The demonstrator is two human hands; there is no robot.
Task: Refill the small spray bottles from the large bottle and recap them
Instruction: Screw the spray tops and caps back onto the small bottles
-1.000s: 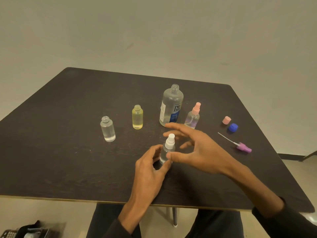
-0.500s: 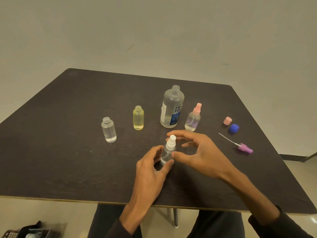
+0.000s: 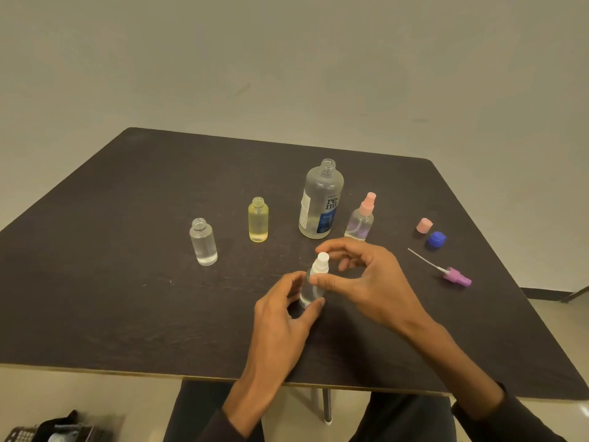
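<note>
While gripped, clear cylindrical spray bottle.

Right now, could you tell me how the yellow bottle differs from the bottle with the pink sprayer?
The yellow bottle has an open neck with no top; the pink-sprayer bottle has its spray head on. The yellow bottle holds yellowish liquid nearly to the shoulder; the pink-sprayer bottle looks clear. The yellow bottle stands left of the large bottle, the pink-sprayer bottle right. Both stand upright, untouched.

Clear glossy plastic spray bottle between the fingers; beneath them, a matt dark wood-grain table.
</note>
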